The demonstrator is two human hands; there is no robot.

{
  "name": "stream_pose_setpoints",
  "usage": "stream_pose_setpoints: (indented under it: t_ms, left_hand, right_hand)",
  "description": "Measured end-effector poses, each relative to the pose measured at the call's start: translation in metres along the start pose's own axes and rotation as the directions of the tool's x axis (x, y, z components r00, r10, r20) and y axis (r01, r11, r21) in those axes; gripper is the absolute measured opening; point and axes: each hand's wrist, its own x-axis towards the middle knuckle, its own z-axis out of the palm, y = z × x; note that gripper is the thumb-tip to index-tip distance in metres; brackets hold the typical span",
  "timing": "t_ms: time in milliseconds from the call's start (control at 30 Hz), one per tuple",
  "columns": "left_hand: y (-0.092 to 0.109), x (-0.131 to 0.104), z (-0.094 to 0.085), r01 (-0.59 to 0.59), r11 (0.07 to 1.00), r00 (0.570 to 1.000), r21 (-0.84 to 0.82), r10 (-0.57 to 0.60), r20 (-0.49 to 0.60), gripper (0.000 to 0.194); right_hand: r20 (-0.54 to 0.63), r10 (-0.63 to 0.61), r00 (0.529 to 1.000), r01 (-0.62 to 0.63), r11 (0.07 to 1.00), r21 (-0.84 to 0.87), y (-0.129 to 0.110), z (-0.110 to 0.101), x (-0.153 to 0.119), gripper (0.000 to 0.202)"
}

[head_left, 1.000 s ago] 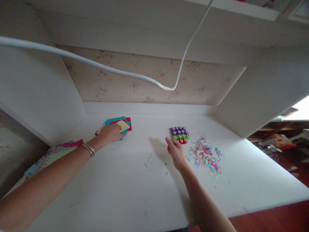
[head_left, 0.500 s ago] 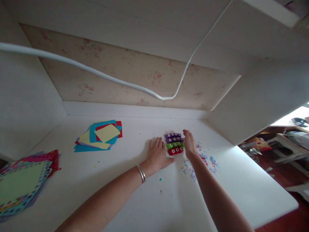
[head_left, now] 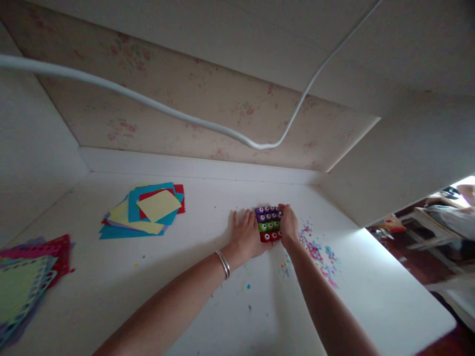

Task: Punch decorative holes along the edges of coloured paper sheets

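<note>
A small block of purple, green and red rows dotted with white googly eyes (head_left: 267,225) lies on the white table between my hands. My left hand (head_left: 248,236) is flat on the table with its fingers spread, its side against the block's left edge and the thumb near the front edge. My right hand (head_left: 289,225) presses against the block's right side, fingers together and curved round its edge. Small confetti pieces (head_left: 315,249) are scattered to the right, partly behind my right forearm.
Coloured paper sheets (head_left: 158,205) are piled at the back left. Lacy-edged sheets (head_left: 25,282) lie at the far left. A white cable (head_left: 208,129) hangs across the view before the flowered wall. A white side panel (head_left: 389,163) rises on the right.
My right hand has closed in on the block's right side and now covers part of it. My left hand sits closer against the left side. The camera view has shifted slightly.
</note>
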Motion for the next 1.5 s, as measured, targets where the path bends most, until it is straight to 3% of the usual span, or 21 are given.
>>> stream_pose_setpoints:
  t_ms: [233,433,667,833,1000,1100,1200,1333,1400,1500]
  left_hand:
    - [-0.032,-0.001,-0.01,0.025,1.0,1.0,0.006,-0.025,-0.003,0.089]
    - [-0.076,0.0,-0.036,0.075,0.996,0.996,0.039,-0.076,0.036,0.097]
    - [-0.134,0.013,-0.056,0.087,0.994,0.996,0.068,-0.087,0.007,0.105]
    - [-0.151,0.018,-0.059,0.094,0.99,0.995,0.101,-0.095,0.006,0.105]
    - [-0.145,0.009,-0.07,0.098,0.985,0.995,0.141,-0.094,-0.031,0.102]
    - [-0.146,-0.017,-0.089,0.102,0.979,0.992,0.174,-0.088,-0.086,0.074]
    - [-0.165,-0.055,-0.113,0.188,0.959,0.973,0.214,-0.151,-0.176,0.045]
    - [-0.204,-0.099,-0.139,0.338,0.909,0.931,0.246,-0.283,-0.232,0.038]
    - [-0.217,-0.113,-0.146,0.37,0.892,0.924,0.261,-0.323,-0.206,0.038]
    - [-0.222,-0.126,-0.152,0.385,0.877,0.922,0.287,-0.354,-0.156,0.034]
  right_hand:
    - [0.025,-0.007,1.0,0.007,1.0,0.022,-0.017,0.028,-0.01,0.063]
    - [0.079,-0.039,0.996,0.037,0.999,0.034,-0.043,0.08,-0.015,0.062]
    - [0.139,-0.059,0.989,0.053,0.997,0.047,-0.073,0.137,-0.013,0.058]
    - [0.144,-0.054,0.988,0.044,0.997,0.07,-0.082,0.153,-0.013,0.054]
    - [0.079,-0.089,0.993,0.077,0.987,0.143,-0.082,0.134,-0.018,0.052]
    - [0.07,-0.148,0.986,0.129,0.966,0.226,-0.08,0.103,-0.029,0.05]
    - [0.104,-0.183,0.978,0.143,0.94,0.309,-0.074,0.063,-0.045,0.048]
    - [0.076,-0.158,0.985,0.121,0.926,0.359,-0.058,0.018,-0.072,0.046]
    - [0.026,-0.125,0.992,0.108,0.928,0.356,-0.049,0.004,-0.083,0.046]
    - [-0.026,-0.098,0.995,0.101,0.931,0.351,-0.04,-0.007,-0.093,0.045]
